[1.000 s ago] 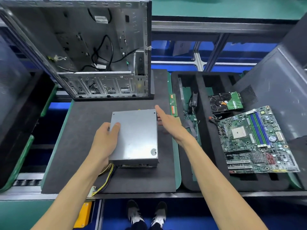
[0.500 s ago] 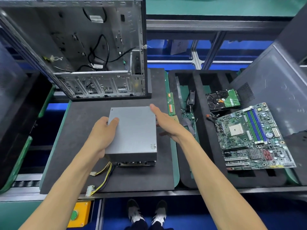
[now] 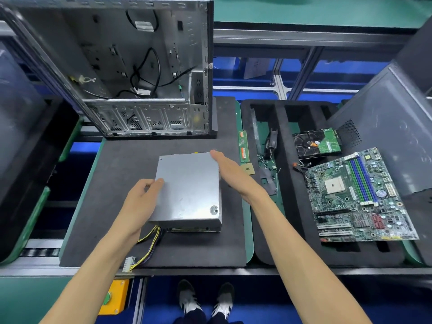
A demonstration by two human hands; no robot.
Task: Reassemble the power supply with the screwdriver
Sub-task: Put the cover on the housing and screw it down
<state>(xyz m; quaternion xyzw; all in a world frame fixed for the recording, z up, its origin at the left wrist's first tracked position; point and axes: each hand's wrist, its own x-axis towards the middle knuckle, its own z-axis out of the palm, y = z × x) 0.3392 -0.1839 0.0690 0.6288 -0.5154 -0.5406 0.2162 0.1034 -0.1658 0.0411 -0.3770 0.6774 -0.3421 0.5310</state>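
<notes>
A silver power supply box (image 3: 189,190) lies on the black foam mat (image 3: 112,174) in front of me. Its yellow and black cables (image 3: 147,246) trail off the near left corner to a white plug. My left hand (image 3: 140,202) grips the box's left side, thumb on top. My right hand (image 3: 230,171) lies flat with straight fingers against the box's right edge. The open computer case (image 3: 140,73) stands at the back left, its inside facing me. No screwdriver is visible.
A black foam tray (image 3: 282,188) on the right holds a motherboard (image 3: 357,197), a hard drive (image 3: 316,142), a RAM stick (image 3: 243,146) and small parts. A grey side panel (image 3: 383,127) leans at the far right. An orange button box (image 3: 114,298) sits below the bench edge.
Both hands stay on the box's sides. The box's near end has risen a little off the mat and its cables hang lower at the front left.
</notes>
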